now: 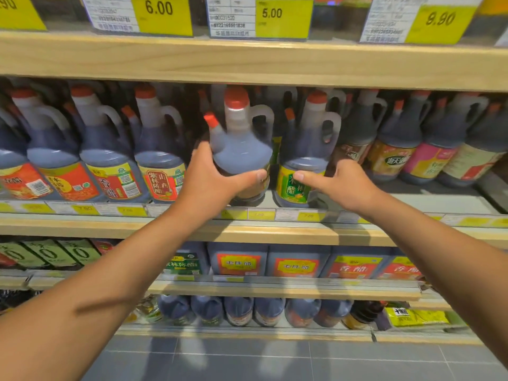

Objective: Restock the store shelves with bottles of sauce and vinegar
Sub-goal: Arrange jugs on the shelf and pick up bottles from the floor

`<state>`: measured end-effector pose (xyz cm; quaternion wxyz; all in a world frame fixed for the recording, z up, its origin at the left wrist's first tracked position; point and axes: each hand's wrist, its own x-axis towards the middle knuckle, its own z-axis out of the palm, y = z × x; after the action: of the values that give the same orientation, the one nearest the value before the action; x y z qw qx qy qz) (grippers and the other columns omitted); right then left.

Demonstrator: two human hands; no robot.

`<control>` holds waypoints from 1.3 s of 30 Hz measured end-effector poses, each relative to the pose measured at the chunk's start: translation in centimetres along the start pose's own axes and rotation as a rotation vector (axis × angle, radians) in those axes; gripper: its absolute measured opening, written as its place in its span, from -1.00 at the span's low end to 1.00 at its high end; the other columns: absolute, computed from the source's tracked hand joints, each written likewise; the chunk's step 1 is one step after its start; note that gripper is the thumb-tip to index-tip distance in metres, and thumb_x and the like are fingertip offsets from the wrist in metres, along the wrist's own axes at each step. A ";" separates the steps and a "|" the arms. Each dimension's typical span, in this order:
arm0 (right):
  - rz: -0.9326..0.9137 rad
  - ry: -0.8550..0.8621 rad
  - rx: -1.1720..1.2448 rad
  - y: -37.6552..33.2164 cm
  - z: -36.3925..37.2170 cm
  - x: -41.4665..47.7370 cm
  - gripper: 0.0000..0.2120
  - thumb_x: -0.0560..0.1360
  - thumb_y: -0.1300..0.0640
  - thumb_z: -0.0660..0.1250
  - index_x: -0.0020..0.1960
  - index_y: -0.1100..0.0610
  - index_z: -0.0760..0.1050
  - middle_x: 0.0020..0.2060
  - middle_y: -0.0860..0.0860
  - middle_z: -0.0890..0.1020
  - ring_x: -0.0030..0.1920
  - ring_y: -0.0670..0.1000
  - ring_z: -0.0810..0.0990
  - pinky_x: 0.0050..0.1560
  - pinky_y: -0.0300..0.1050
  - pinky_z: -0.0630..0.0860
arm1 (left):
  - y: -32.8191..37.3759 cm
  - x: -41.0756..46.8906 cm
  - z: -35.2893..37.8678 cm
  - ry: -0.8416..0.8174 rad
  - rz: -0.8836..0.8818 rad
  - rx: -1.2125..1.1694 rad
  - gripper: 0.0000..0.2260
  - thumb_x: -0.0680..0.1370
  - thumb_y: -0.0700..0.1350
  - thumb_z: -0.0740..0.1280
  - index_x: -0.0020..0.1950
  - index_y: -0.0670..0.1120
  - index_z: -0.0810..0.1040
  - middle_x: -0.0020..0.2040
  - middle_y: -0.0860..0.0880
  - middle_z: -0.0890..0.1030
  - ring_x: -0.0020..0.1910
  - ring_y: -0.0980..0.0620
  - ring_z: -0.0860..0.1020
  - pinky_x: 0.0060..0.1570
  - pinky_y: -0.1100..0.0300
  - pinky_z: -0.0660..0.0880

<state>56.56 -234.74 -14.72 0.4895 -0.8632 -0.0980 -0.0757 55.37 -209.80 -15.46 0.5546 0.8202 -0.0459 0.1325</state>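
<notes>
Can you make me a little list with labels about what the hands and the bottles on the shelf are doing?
place: store shelf with rows of dark bottles
left hand: grips the red-capped bottle round its body
red-capped bottle: tilted, at the front of the middle shelf
right hand: thumb pointing at the green-label bottle; other fingers hidden
green-label bottle: stands just right of the held one
price tags: yellow, showing 6.00, 5.00, 9.90 on the shelf above
lower shelves: more dark bottles and jugs
</notes>
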 end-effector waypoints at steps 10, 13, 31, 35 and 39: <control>0.061 -0.018 -0.084 1.3 -0.2 0.3 -0.74 0.47 -0.04 0.54 0.00 0.00 0.49 -0.47 -0.43 0.54 -0.38 -0.41 0.52 -0.42 -0.50 0.37 | -1.5 3.6 -0.4 -0.144 -0.128 0.071 -0.27 0.33 0.07 0.67 0.43 0.04 0.45 0.16 0.11 0.66 0.10 0.16 0.64 0.09 0.15 0.62; 0.116 0.109 -0.178 1.8 0.1 -1.0 -0.44 0.37 -0.19 0.57 0.24 0.00 0.47 -0.03 -0.20 0.61 -0.04 -0.19 0.56 -0.13 -0.28 0.44 | -1.4 2.7 -1.0 -0.233 -0.122 -0.042 -0.31 0.41 -0.07 0.63 0.47 0.00 0.41 0.28 0.05 0.64 0.25 0.08 0.62 0.34 -0.03 0.54; -0.123 0.111 -0.269 -9.1 7.5 5.4 -0.75 0.62 -0.14 0.26 0.13 0.02 0.48 -0.18 0.08 0.71 -0.26 0.12 0.73 -0.04 0.15 0.67 | -1.2 2.6 -9.0 0.394 0.039 0.830 -0.55 0.48 0.23 0.48 -0.02 -0.17 0.58 -0.09 -0.20 0.60 -0.04 -0.35 0.61 -0.27 0.01 0.37; -0.146 0.152 -0.267 -8.7 7.7 5.6 -0.84 0.63 -0.10 0.25 -0.06 -0.05 0.44 -0.23 -0.01 0.69 -0.35 0.05 0.71 -0.16 -0.03 0.66 | -1.6 2.1 -8.7 0.446 0.112 0.832 -0.57 0.48 0.22 0.49 -0.13 -0.08 0.40 -0.15 -0.21 0.53 -0.11 -0.39 0.60 -0.28 0.01 0.30; -0.134 0.217 -0.223 -8.7 8.6 5.2 -0.81 0.63 -0.06 0.26 -0.03 0.04 0.50 -0.37 -0.04 0.66 -0.47 -0.08 0.65 -0.37 -0.25 0.56 | -2.0 1.9 -8.5 0.458 0.172 0.800 -0.57 0.51 0.22 0.47 0.05 -0.12 0.47 0.01 -0.26 0.58 -0.08 -0.42 0.59 -0.25 -0.03 0.36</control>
<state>59.77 -222.51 -10.65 0.3921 -0.8905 -0.0930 -0.2114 56.23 -201.10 -13.76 0.1776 0.9125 0.0648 0.3629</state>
